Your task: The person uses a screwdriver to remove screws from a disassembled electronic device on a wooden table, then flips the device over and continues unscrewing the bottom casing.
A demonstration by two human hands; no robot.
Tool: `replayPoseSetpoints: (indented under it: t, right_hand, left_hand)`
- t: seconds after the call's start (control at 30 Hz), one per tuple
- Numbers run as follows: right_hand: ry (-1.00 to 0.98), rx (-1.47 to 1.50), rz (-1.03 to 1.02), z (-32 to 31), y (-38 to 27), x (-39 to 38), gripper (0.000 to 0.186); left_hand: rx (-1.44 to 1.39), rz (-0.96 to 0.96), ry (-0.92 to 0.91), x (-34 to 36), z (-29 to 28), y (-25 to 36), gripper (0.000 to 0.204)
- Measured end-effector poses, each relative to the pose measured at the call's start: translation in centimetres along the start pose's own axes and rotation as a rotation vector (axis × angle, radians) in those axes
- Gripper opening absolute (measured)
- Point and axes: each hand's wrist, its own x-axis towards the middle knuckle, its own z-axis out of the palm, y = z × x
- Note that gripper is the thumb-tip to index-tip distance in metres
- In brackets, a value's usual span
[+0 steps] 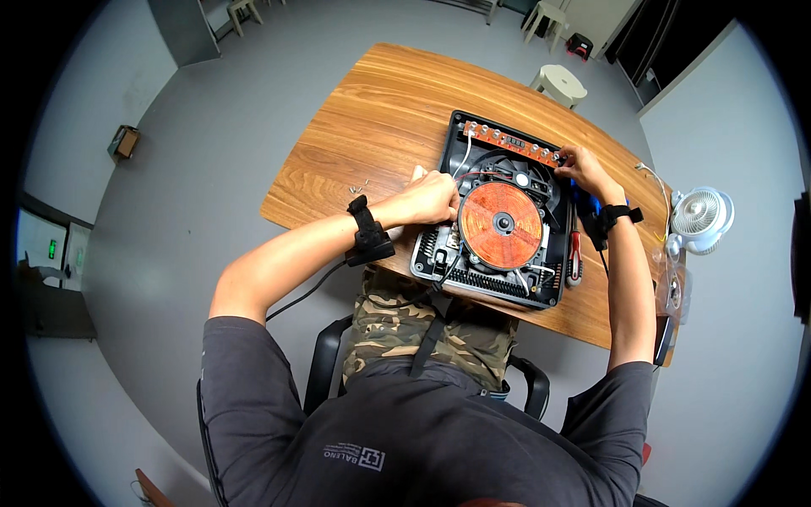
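On table (363,135): opened housing (449,135), copper coil (483,230)
Left hand (433,198): beside coil
Right hand (588,172): at orange board (512,143)
Grips: can't tell

A white fan (699,215) is standing at the right edge of the wooden table (355,118). Beyond the table's far edge, a round pale stool (561,82) is standing close by and a second stool (549,15) farther off. A brown box (127,144) is sitting well left of the table.
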Motion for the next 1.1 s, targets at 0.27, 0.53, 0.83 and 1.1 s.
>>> replayPoseSetpoints:
  t: [0.27,0.53,0.83,1.1]
  right_hand:
    - [-0.006,0.036,-0.002,-0.2,-0.7,-0.1,0.032]
    - [-0.038,0.056,0.019,0.0,-0.3,-0.1,0.030]
    - [-0.048,0.048,0.028,0.2,-0.2,0.1,0.031]
    - [-0.040,0.063,0.047,0.0,0.1,0.2,0.035]
  left_hand:
    - [0.029,0.031,-0.026,0.0,-0.7,0.2,0.014]
    - [0.071,0.124,-0.036,-0.5,-1.3,0.2,0.013]
    - [0.059,0.210,0.053,-1.0,-0.8,-0.1,0.013]
    - [0.050,0.220,0.102,-1.2,0.0,-0.6,0.014]
